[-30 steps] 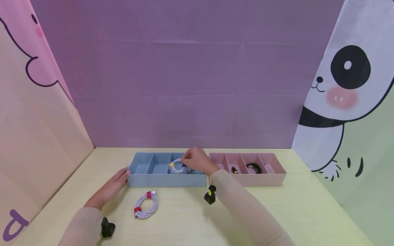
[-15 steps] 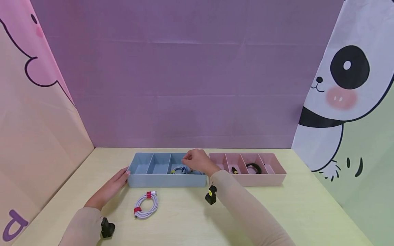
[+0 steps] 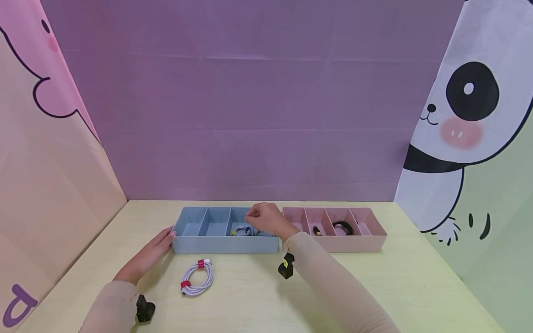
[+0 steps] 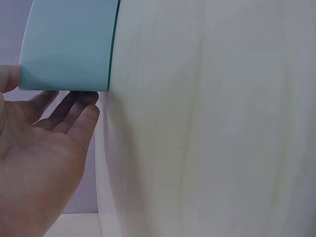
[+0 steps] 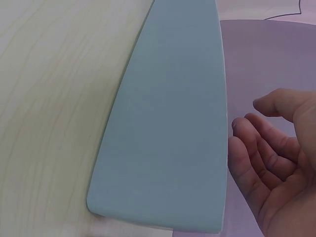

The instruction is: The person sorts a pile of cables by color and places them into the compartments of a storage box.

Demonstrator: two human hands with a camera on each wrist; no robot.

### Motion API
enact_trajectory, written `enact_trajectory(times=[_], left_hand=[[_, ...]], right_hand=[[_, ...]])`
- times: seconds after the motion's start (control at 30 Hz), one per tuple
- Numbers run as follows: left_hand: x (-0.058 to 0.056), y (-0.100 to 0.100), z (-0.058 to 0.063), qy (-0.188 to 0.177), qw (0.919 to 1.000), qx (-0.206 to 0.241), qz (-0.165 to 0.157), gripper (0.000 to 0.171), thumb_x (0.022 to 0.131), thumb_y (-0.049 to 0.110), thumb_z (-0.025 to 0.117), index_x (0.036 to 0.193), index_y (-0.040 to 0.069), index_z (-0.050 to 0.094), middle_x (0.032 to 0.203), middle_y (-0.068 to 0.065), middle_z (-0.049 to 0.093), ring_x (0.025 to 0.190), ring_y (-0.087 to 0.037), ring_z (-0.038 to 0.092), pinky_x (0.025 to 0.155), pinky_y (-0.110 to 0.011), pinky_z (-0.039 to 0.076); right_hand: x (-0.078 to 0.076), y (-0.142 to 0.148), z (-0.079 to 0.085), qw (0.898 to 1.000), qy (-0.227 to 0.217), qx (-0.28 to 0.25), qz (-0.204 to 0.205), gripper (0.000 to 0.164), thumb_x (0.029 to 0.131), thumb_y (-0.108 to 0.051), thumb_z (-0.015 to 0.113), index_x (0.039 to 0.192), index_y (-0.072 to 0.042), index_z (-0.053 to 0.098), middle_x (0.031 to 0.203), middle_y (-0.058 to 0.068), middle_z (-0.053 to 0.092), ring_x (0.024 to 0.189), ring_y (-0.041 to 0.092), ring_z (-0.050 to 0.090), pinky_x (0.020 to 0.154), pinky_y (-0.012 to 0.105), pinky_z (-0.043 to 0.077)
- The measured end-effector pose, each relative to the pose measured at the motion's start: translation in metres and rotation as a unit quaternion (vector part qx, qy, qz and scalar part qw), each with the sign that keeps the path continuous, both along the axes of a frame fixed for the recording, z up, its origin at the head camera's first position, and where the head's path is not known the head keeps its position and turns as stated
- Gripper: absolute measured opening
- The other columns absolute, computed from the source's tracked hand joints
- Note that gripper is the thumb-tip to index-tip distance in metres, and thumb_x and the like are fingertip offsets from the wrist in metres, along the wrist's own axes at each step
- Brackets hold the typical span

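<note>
My left hand rests at the left end of the blue divided box; in the left wrist view its relaxed fingers lie against the box's end and the thumb is near the rim. Over the right part of the box is my right hand, fingers loosely bent and holding nothing, thumb apart from the fingertips in the right wrist view. Just below it, a coiled white cable lies in the third compartment. The hand partly hides the rightmost compartment. A second coiled white cable with red straps lies on the table.
A pink divided box stands right beside the blue one. In it are a coiled black cable and a small black-and-yellow item. Behind the light wooden table rises a purple backdrop.
The right hand has let go of the white cable, which has dropped lower into the blue box's third compartment. The left hand has stayed at the box's end.
</note>
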State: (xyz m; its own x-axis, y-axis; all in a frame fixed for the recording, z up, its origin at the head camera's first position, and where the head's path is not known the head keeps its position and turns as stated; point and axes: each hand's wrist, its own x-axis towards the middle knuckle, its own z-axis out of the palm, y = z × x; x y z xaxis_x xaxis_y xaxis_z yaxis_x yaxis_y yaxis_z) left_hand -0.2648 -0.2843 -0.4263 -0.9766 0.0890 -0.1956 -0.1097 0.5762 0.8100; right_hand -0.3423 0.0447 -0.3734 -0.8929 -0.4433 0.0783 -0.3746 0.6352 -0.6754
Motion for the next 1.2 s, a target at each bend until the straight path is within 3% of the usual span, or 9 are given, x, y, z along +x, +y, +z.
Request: enact_trajectory(times=[0.23,0.47,0.83,1.2], left_hand=[[0.001,0.000,0.001,0.006,1.0000,-0.002,-0.002,0.084,0.105,0.060,0.026,0.160,0.003,-0.001,0.162,-0.030,-0.001,0.146,-0.054,0.001,0.110,-0.075,0.002],[0.002,0.000,0.001,0.001,1.0000,0.003,-0.003,0.085,0.104,0.061,0.027,0.160,0.004,-0.002,0.162,-0.030,-0.001,0.146,-0.054,0.002,0.109,-0.075,0.003],[0.003,0.001,0.002,0.001,1.0000,0.004,0.002,0.084,0.105,0.060,0.027,0.159,0.003,-0.003,0.162,-0.030,-0.002,0.146,-0.054,-0.002,0.109,-0.075,0.001],[0.002,0.001,0.002,0.015,0.9998,0.007,-0.005,0.080,0.107,0.056,0.028,0.159,0.001,0.000,0.162,-0.031,0.001,0.146,-0.053,0.001,0.112,-0.073,0.003]], right_hand=[[0.006,-0.003,0.004,1.000,-0.003,-0.018,0.012,0.016,0.099,-0.025,0.065,0.106,-0.012,0.073,0.090,-0.003,0.068,0.079,0.020,0.066,0.067,0.028,0.055],[0.014,-0.007,0.007,0.999,-0.010,-0.034,0.034,0.016,0.099,-0.023,0.065,0.107,-0.012,0.072,0.088,-0.004,0.067,0.082,0.036,0.070,0.063,0.028,0.055],[0.021,-0.014,0.004,0.997,-0.016,-0.047,0.057,0.019,0.098,-0.022,0.066,0.110,-0.008,0.073,0.094,0.008,0.071,0.076,0.026,0.068,0.063,0.026,0.056],[0.030,-0.023,-0.002,0.997,-0.017,-0.036,0.071,0.014,0.098,-0.024,0.068,0.106,-0.015,0.073,0.087,0.001,0.070,0.071,0.025,0.068,0.059,0.027,0.055]])
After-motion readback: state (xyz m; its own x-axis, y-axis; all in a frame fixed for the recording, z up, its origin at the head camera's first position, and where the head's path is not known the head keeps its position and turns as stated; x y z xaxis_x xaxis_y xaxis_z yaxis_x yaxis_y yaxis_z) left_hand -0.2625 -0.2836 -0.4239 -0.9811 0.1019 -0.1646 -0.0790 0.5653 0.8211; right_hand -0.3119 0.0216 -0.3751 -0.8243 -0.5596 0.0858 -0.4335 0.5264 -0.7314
